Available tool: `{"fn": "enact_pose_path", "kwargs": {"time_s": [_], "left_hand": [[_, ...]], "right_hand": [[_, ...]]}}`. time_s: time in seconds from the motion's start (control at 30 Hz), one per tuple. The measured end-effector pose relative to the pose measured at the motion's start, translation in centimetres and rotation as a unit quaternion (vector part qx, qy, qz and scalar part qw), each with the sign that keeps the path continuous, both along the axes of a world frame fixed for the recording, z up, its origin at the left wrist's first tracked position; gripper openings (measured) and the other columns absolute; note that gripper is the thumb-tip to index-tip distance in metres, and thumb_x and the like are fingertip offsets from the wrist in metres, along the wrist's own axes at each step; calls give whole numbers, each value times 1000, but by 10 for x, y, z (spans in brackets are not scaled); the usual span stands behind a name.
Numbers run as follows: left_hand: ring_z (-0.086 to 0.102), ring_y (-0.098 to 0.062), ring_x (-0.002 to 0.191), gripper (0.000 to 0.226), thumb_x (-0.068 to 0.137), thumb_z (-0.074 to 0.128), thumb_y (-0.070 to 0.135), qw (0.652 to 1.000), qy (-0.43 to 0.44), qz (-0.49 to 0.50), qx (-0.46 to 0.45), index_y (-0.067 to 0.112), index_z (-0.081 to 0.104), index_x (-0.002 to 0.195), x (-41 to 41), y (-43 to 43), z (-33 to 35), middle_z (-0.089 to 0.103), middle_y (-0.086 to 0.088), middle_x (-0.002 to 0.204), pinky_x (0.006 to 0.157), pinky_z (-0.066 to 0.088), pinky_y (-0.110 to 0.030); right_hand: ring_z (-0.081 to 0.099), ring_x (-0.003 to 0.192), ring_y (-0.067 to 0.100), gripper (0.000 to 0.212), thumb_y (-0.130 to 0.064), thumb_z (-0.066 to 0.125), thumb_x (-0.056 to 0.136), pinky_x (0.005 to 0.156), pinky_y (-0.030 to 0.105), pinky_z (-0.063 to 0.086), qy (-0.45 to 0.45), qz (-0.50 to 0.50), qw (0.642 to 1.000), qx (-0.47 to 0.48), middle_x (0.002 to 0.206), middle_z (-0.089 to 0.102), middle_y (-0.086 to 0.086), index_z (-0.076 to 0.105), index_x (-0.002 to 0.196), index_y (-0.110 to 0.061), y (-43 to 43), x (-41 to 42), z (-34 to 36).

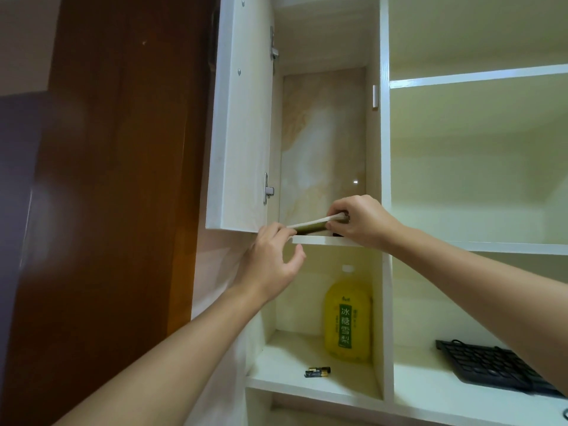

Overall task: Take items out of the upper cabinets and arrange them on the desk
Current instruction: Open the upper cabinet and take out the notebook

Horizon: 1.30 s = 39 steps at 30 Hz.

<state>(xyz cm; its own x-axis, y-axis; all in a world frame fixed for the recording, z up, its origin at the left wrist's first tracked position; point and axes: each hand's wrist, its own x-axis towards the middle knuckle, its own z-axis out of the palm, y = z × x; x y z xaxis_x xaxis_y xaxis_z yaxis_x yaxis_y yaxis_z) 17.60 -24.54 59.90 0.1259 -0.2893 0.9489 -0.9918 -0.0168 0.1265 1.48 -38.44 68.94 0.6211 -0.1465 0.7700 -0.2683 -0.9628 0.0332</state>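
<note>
The upper cabinet [325, 142] stands with its white door [239, 118] swung open to the left. A thin flat item [310, 226], white on top and dark olive beneath, lies tilted just above the cabinet's bottom shelf [319, 240]. My right hand [359, 221] pinches its far right end. My left hand [273, 259] holds its near left end between thumb and fingers, below the door's lower corner. What kind of item it is stays unclear from this low angle.
In the open compartment below stands a yellow drink bottle [349, 318] with green label, and two batteries [318, 372] lie near the front edge. A black keyboard [495, 368] rests on the shelf at right. A brown wooden door [107, 179] fills the left.
</note>
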Motion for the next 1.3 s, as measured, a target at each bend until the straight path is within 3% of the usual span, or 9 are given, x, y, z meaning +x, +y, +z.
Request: {"fn": "enact_pose_path", "kwargs": {"time_s": [0.1, 0.23, 0.27, 0.33, 0.43, 0.6, 0.9, 1.2, 1.3], "left_hand": [[52, -8, 106, 38, 89, 46, 45, 1000, -1, -7, 0, 20, 67, 109, 1, -1, -2, 55, 13, 103, 84, 50, -33], [52, -8, 106, 42, 87, 42, 49, 1000, -9, -9, -1, 21, 66, 108, 2, -1, -1, 53, 15, 103, 85, 50, -34], [52, -8, 106, 43, 87, 42, 49, 1000, -11, -7, 1, 21, 66, 109, 2, -1, -1, 52, 15, 103, 85, 50, -34], [51, -9, 107, 46, 87, 41, 49, 1000, -12, -5, 5, 20, 66, 113, 2, -1, -1, 51, 16, 104, 86, 48, -32], [50, -8, 107, 49, 88, 40, 50, 1000, -19, 8, 12, 20, 66, 117, 3, -2, -2, 51, 15, 107, 87, 48, -31], [47, -6, 107, 40, 91, 46, 43, 1000, -19, 10, 19, 19, 67, 116, 3, -4, 0, 47, 17, 104, 87, 46, -29], [46, -6, 110, 52, 88, 34, 51, 999, -28, 23, 36, 23, 65, 118, 5, -3, -1, 48, 16, 108, 86, 49, -32], [45, -9, 107, 51, 88, 35, 55, 997, -12, 27, 72, 22, 64, 113, 5, -2, 4, 47, 12, 105, 89, 48, -35], [46, -12, 105, 60, 86, 33, 61, 995, -2, 26, 94, 18, 66, 112, 3, 2, 10, 49, 7, 104, 92, 44, -34]], "right_hand": [[64, 66, 7, 10, -24, 63, 91, 60, 26, 46, -43, -3, 999, -1, 66, 69, -10, 69, 83, -25, -1, 3, -1], [61, 55, 4, 13, -27, 66, 91, 44, 10, 37, -90, 13, 996, 19, 67, 61, -14, 65, 78, -29, -1, 10, 5], [60, 57, 7, 10, -28, 67, 91, 46, 11, 37, -105, 14, 994, 18, 70, 62, -12, 67, 81, -29, -1, 11, 7], [56, 67, 15, 9, -32, 68, 90, 59, 24, 41, -139, 2, 990, -7, 77, 66, -7, 72, 89, -25, -2, 14, 14], [50, 73, 16, 14, -34, 71, 88, 67, 28, 36, -181, 4, 983, -30, 78, 68, -4, 75, 91, -21, -4, 14, 28], [55, 66, 18, 13, -31, 76, 85, 62, 28, 37, -249, 33, 967, -40, 69, 66, -5, 75, 82, -19, -4, 8, 50], [54, 65, 17, 13, -32, 77, 86, 61, 28, 39, -294, 27, 953, -61, 64, 57, -9, 77, 82, -19, -2, -9, 76], [63, 67, 14, 16, -33, 78, 82, 65, 27, 47, -377, 79, 923, -15, 72, 71, -6, 80, 87, -18, 16, -36, 102], [51, 55, 4, 13, -32, 77, 79, 61, 26, 42, -382, 102, 919, -1, 57, 57, -16, 77, 78, -19, 25, -51, 106]]}}
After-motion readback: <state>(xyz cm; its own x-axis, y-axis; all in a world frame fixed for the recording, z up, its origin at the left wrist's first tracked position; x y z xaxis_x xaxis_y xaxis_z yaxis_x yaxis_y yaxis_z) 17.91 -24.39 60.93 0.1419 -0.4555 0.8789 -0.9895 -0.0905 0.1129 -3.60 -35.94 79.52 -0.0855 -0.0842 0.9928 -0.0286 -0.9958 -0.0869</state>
